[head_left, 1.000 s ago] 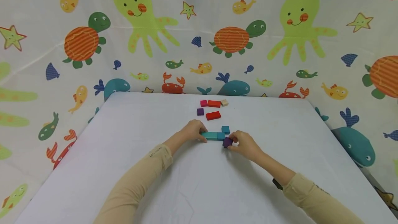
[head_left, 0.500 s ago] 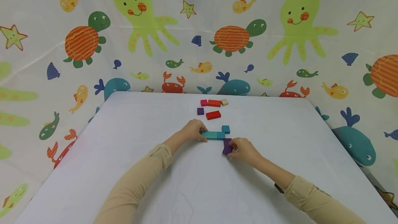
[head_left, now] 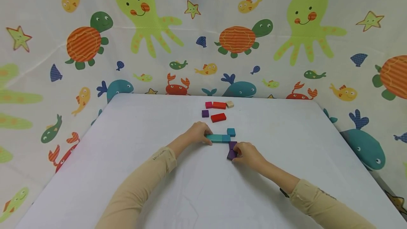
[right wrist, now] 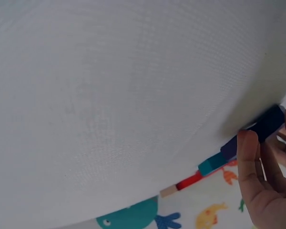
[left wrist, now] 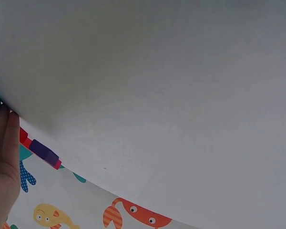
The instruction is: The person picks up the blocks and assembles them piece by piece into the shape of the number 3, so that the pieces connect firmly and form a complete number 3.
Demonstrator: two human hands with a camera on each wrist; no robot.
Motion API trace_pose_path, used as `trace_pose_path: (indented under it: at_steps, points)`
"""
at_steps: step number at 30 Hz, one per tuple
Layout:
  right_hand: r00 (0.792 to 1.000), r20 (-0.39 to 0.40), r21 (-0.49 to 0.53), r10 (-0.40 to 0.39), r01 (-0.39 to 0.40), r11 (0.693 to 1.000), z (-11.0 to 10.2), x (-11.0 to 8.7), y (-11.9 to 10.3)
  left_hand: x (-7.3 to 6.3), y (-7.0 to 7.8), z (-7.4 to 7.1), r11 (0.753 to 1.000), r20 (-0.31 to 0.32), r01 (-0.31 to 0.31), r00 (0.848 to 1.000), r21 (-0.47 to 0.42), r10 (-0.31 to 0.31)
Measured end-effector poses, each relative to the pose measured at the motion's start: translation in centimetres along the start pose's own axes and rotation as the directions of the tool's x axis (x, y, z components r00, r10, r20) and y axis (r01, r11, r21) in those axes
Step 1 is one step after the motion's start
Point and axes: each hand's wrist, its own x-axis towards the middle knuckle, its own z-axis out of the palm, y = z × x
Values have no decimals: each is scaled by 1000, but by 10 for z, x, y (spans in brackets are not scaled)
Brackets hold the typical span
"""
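Note:
In the head view, my left hand (head_left: 198,133) grips the left end of a long teal block (head_left: 214,138). A blue cube (head_left: 226,138) touches that block's right end, and another blue cube (head_left: 231,132) sits just behind it. My right hand (head_left: 249,155) pinches a dark purple block (head_left: 231,155) between thumb and fingers. Just beyond it lies a second purple block (head_left: 233,145), near the blue cube's front corner; the two purple blocks stand at a slight angle. The right wrist view shows the pinched block (right wrist: 269,123) close to the fingers.
Farther back on the white table (head_left: 152,123) lie a pink cube (head_left: 208,105), a red block (head_left: 219,105), a beige cube (head_left: 229,104), a purple cube (head_left: 205,113) and another red block (head_left: 218,117). A curtain printed with sea animals (head_left: 235,41) hangs behind.
My right hand has brought its purple block down toward me, to the near side of the other purple block, which now shows. My left hand stays on the teal block.

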Motion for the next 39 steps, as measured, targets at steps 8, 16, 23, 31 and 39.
trace_pose_path:
  at_steps: [8, 16, 23, 31, 39]
  points:
    - [998, -1, -10, 55, -55, 998, 2, 1, -5, 0, 0, -1, 1000, 3, -2, 1000, 7, 2]
    - [992, 13, -23, 122, -121, 992, 0, 1, -3, -2, 1, -2, 1000, 3, -7, 1000, 14, 7]
    - [990, 33, -26, 136, -136, 990, -1, 1, -4, -2, 1, -1, 1000, 1, 6, 1000, 7, -6]
    - [991, 38, -32, 127, -125, 992, -2, 1, -2, -1, 1, -1, 1000, 6, 11, 1000, 4, -11]
    - [992, 39, -44, 116, -114, 992, -1, 3, -1, -2, 2, -1, 1000, 2, 8, 1000, 12, -8]
